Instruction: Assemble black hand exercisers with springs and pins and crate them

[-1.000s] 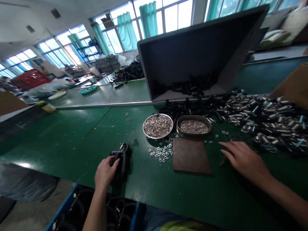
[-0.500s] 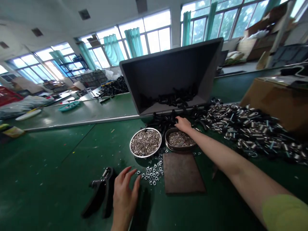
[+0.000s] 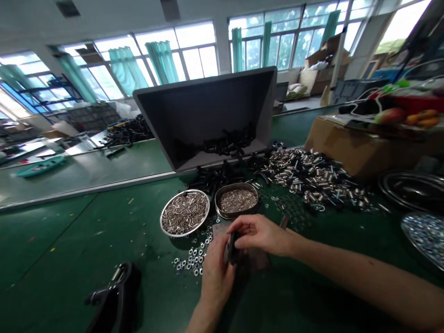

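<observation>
Above a brown square plate (image 3: 259,260), my two hands meet around a small black part (image 3: 232,248). My left hand (image 3: 215,268) is closed on it from the left. My right hand (image 3: 258,233) has its fingers closed on the same part from the right and partly hides it. Behind the hands are a round dish of small metal pins (image 3: 185,212) and an oval tin of tiny metal pieces (image 3: 237,200). Loose metal nuts (image 3: 194,260) lie left of my left hand. A black forked part (image 3: 120,296) lies at the lower left.
A grey bin (image 3: 204,120) tips toward me, with black parts inside and spilling out. A heap of metal and black pieces (image 3: 312,175) lies right of it, before a cardboard box (image 3: 347,143). A bowl of shiny pieces (image 3: 425,236) stands at the right edge.
My right hand has come back from the black parts behind the tin to my left hand. Both hands now hold a black part above the plate. The view has turned right.
</observation>
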`<state>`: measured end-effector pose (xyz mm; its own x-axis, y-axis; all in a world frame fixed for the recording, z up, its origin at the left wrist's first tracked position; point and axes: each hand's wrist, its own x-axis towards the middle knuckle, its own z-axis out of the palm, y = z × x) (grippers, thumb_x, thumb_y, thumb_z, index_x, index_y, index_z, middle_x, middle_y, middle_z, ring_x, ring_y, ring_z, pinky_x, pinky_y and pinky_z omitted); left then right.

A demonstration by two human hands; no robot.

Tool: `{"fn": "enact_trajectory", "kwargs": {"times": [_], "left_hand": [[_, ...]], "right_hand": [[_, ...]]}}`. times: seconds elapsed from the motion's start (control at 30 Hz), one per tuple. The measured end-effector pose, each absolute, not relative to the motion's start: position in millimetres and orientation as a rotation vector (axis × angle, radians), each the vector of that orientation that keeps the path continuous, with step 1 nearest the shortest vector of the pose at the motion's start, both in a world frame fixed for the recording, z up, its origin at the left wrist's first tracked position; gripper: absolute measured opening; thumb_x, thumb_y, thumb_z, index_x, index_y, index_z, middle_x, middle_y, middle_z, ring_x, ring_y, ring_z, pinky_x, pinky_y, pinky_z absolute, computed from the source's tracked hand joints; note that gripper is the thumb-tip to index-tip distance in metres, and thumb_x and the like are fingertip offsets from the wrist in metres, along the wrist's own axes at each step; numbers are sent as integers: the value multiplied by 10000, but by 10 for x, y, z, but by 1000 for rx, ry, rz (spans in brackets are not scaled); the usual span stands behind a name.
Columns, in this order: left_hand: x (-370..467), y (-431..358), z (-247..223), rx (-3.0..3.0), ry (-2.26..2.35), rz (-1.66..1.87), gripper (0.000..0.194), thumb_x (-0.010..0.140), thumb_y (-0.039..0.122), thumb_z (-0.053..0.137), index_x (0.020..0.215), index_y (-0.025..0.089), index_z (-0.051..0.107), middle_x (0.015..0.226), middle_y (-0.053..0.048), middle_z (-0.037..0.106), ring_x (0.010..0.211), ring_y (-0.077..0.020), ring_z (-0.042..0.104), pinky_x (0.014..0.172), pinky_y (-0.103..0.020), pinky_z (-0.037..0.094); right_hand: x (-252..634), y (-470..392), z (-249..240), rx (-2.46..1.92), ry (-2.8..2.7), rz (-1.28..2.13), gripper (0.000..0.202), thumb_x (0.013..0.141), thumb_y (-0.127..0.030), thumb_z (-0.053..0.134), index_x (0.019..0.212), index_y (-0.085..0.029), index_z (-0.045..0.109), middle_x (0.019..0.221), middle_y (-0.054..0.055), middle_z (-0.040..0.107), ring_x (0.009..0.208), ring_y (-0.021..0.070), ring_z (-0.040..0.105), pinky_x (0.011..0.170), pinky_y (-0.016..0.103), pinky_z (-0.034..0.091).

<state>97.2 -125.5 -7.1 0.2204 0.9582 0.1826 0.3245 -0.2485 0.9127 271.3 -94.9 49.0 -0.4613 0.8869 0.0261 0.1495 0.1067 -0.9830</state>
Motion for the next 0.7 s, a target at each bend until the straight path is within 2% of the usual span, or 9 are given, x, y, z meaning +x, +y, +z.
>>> {"fn": "enact_trajectory", "kwargs": {"times": [0.07, 0.1, 0.13, 0.2, 0.33, 0.43, 0.5, 0.6, 0.7], "left_hand": [[1032, -1330, -50, 1360, 1139, 988, 413, 783, 394, 612, 1167, 247, 578, 1045, -84, 669, 978, -257, 621, 862, -406, 500], [1042, -1357, -38, 1156, 1109, 994, 440, 777, 425, 612, 1172, 236, 566, 981, -79, 677, 906, -243, 637, 794, -380, 522], [1036, -1371, -27, 955, 1075, 1020, 455, 764, 435, 620, 1161, 221, 562, 920, -70, 676, 841, -225, 643, 743, -358, 531], [970, -1361, -10, 629, 997, 1106, 407, 719, 387, 660, 1065, 183, 590, 819, -45, 651, 743, -182, 635, 722, -338, 534], [603, -1276, -35, 389, 1025, 1281, 264, 601, 196, 720, 838, 149, 615, 726, 0, 600, 627, -106, 576, 693, -281, 517], [238, -1261, -84, 561, 1273, 1400, 270, 566, 206, 758, 784, 144, 610, 616, 47, 540, 519, -62, 477, 530, -193, 411], [51, -1265, -102, 799, 1492, 1345, 272, 605, 276, 749, 809, 135, 636, 564, 56, 513, 479, -61, 430, 487, -191, 349], [-52, -1216, -99, 1291, 1779, 1016, 228, 720, 280, 639, 902, 149, 679, 642, 13, 598, 567, -114, 526, 548, -217, 387], [58, -1080, -107, 1789, 1967, 609, 194, 758, 172, 535, 872, 175, 693, 825, -33, 662, 771, -160, 605, 693, -241, 434]], "right_hand": [[2933, -779, 475, -1331, -1871, 1053, 234, 855, -297, 549, 1032, -187, 655, 945, 34, 715, 794, 147, 666, 692, 270, 530], [3069, -628, 456, -1577, -1926, 716, 220, 876, -295, 515, 996, -212, 679, 943, 17, 718, 812, 138, 662, 735, 259, 518], [3207, -454, 425, -1698, -1895, 575, 225, 876, -260, 508, 998, -202, 688, 1026, 41, 706, 932, 161, 643, 834, 280, 487], [3444, -104, 320, -1863, -1843, 454, 231, 861, -199, 498, 962, -145, 700, 1077, 112, 686, 1049, 223, 601, 909, 324, 438], [3634, 341, 3, -2128, -1786, 340, 220, 821, -223, 561, 891, -68, 701, 1087, 229, 649, 1050, 319, 586, 857, 389, 439], [3646, 428, -162, -2222, -1782, 304, 238, 806, -270, 595, 880, -65, 692, 1086, 255, 634, 1035, 349, 583, 796, 412, 443], [3663, 425, -199, -2245, -1771, 292, 260, 813, -281, 587, 942, -73, 675, 1063, 248, 643, 1018, 352, 589, 765, 416, 443], [3697, 355, -177, -2250, -1725, 265, 317, 851, -293, 526, 1088, -103, 618, 1055, 212, 659, 990, 333, 604, 759, 413, 444], [3680, 163, -104, -2035, -1712, 307, 278, 822, -311, 558, 1044, -159, 629, 1014, 140, 683, 934, 285, 623, 773, 379, 458]]}}
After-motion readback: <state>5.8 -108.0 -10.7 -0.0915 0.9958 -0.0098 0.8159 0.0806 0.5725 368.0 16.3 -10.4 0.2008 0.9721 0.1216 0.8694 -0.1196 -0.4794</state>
